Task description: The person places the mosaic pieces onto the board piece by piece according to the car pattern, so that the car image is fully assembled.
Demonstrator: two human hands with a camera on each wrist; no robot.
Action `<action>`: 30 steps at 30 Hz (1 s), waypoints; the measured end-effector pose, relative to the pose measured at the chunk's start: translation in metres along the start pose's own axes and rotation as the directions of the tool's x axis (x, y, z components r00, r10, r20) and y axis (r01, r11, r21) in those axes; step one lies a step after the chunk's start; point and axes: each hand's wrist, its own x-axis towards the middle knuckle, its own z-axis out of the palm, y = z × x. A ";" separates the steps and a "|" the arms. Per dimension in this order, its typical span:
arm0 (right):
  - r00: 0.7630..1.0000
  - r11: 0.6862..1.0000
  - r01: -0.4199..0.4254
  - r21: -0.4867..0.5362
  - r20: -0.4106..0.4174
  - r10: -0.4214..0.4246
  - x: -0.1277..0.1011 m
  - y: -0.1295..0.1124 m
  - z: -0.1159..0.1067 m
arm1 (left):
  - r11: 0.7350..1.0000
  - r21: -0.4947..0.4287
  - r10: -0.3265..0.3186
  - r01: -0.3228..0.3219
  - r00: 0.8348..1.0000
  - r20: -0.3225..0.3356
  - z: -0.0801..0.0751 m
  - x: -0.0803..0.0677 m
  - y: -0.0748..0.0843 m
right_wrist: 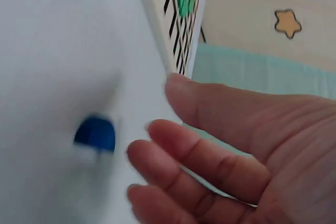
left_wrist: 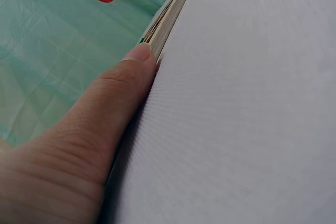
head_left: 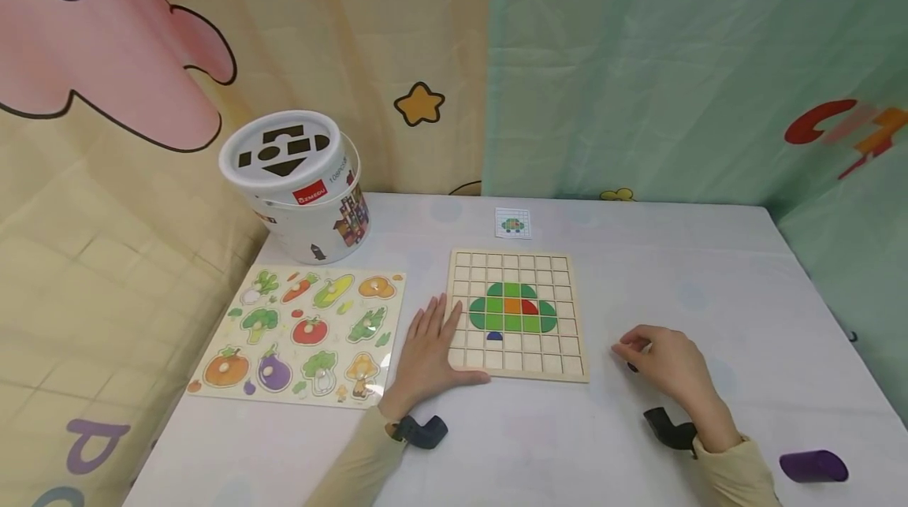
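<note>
Your right hand [head_left: 667, 365] hovers loosely curled, holding nothing, over the blue piece [right_wrist: 95, 134] (left hand [head_left: 429, 349] flat, steadying the grid board [head_left: 520, 314]); a hurried pinch could flick it away.

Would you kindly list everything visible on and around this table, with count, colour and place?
grid board: one, pale wood, table centre, green tile picture in it
blue piece: one, on the table by the right hand
pattern card: one, white, behind the board
vegetable puzzle: one, multicoloured, left
bucket: one, white, back left
purple object: one, front right
table: one, white
left hand: flat against the board's left edge
right hand: curled, over the blue piece
</note>
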 end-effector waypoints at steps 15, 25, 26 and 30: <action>0.991 0.995 -0.097 0.003 0.098 0.096 -0.004 0.019 0.000 | 1.000 0.002 0.004 -0.004 1.000 -0.001 0.002 0.000 -0.001; 0.999 0.999 -0.032 0.004 0.043 0.031 -0.004 0.014 0.007 | 1.000 -0.004 0.007 -0.007 1.000 -0.006 0.002 -0.001 0.000; 0.999 1.000 -0.020 0.005 0.027 0.020 -0.004 0.013 0.008 | 1.000 -0.006 0.007 -0.007 1.000 -0.007 0.002 -0.001 0.000; 0.999 1.000 0.017 0.011 -0.037 -0.017 -0.004 0.005 0.014 | 1.000 -0.001 0.005 -0.005 1.000 -0.004 0.001 -0.001 -0.001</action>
